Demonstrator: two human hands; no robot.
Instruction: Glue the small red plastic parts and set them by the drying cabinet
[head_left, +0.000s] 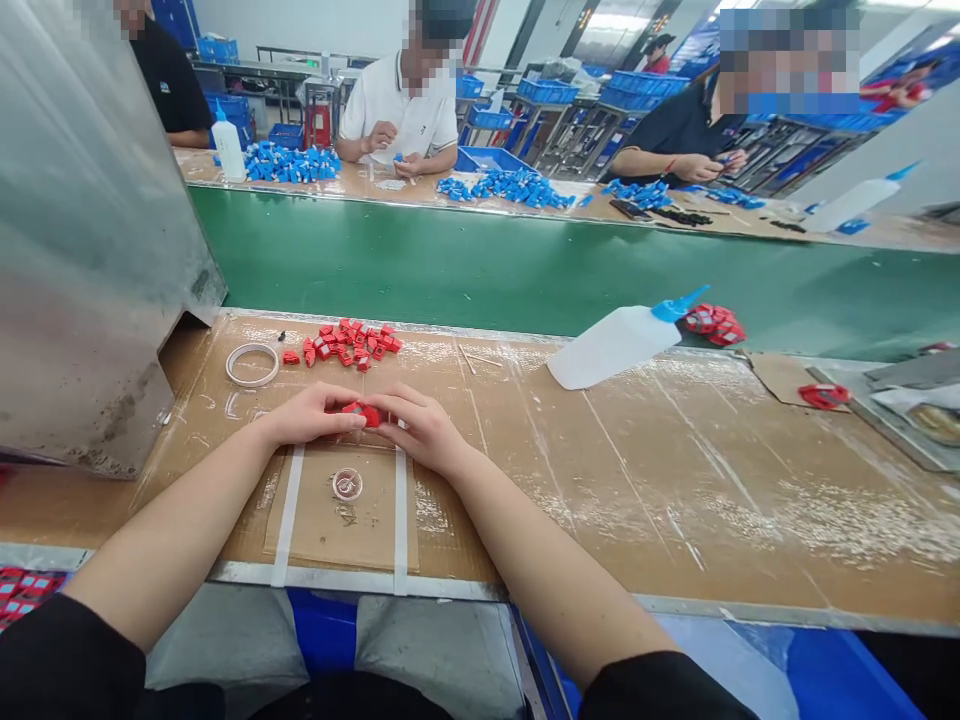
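Observation:
Between my two hands, just above the brown work surface, is a small red plastic part (365, 413) with a grey patch. Its left side is pinched by my left hand (319, 414), thumb in front. My right hand (420, 425) grips the other side, its fingers curled round and partly hiding it. Beyond my hands lies a loose pile of similar red parts (358, 343). A small round clear dish (346, 485) rests nearer me on a cardboard sheet (341, 550) held down with white tape strips.
A tape roll (252, 366) lies left of the pile. To the right, a white squeeze bottle (615, 345) leans over, near cotton swabs (480, 360). A metal housing (82, 250) blocks the left. Across the green belt (450, 260), people handle blue parts (517, 187).

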